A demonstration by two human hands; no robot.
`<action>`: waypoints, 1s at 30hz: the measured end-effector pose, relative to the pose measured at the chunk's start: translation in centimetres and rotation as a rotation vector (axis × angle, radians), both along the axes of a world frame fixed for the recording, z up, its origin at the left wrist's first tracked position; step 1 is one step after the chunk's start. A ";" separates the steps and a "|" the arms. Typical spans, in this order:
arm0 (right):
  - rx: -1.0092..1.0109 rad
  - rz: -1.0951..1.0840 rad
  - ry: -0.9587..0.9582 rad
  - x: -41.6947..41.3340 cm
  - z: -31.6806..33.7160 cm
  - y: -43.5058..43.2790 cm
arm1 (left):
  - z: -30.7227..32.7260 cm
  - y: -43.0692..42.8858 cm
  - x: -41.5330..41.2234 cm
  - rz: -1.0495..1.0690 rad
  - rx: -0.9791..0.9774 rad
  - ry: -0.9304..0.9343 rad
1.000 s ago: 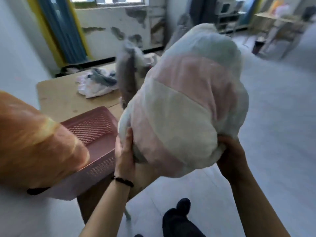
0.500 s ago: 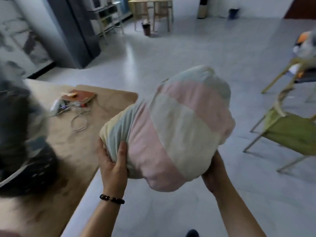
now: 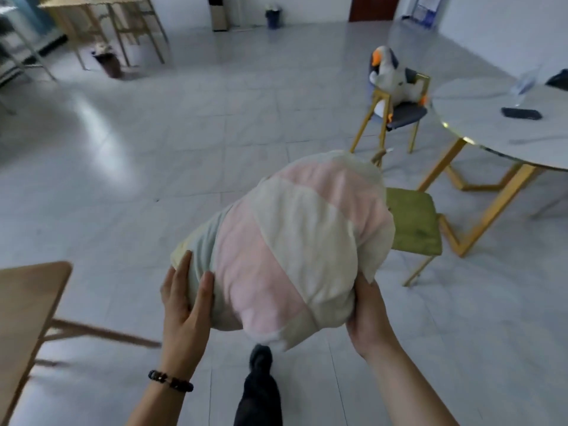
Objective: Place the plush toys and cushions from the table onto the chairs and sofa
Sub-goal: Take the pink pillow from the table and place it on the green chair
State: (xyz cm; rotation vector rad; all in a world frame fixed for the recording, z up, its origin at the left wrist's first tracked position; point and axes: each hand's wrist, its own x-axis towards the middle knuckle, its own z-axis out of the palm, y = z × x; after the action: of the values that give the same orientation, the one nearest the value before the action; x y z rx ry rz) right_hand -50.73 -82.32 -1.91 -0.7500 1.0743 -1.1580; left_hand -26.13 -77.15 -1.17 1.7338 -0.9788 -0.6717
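I carry a big round cushion [image 3: 289,241] with pink, cream and pale green stripes in front of my chest. My left hand [image 3: 184,299] presses its left underside and my right hand [image 3: 367,315] cups its right underside. Just behind the cushion stands a chair with a green seat [image 3: 413,222] and gold legs, its seat bare. Farther off, a grey and white plush goose [image 3: 392,76] with an orange beak sits on a dark-seated gold chair [image 3: 405,113]. A corner of the wooden table [image 3: 27,299] shows at the lower left.
A round grey table [image 3: 498,118] on gold legs stands at the right with a dark phone on it. Wooden tables and a bin [image 3: 107,61] sit at the far left. Open tiled floor lies between. My dark-trousered leg [image 3: 259,392] steps forward.
I have turned right, away from the wooden table, with the cushion held in both hands. The green chair and the goose chair have come nearer to the middle of view.
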 end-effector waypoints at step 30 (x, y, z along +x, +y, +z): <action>0.252 -0.614 0.341 -47.6 -10.4 -52.1 | -16.0 -60.0 -51.5 -0.555 0.753 0.373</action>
State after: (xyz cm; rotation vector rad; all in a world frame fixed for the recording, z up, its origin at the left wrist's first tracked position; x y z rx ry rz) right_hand -98.28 -134.41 -12.33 -0.4295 1.7826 -1.3937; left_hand -77.61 -137.11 -17.21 1.8387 -1.0073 -1.8384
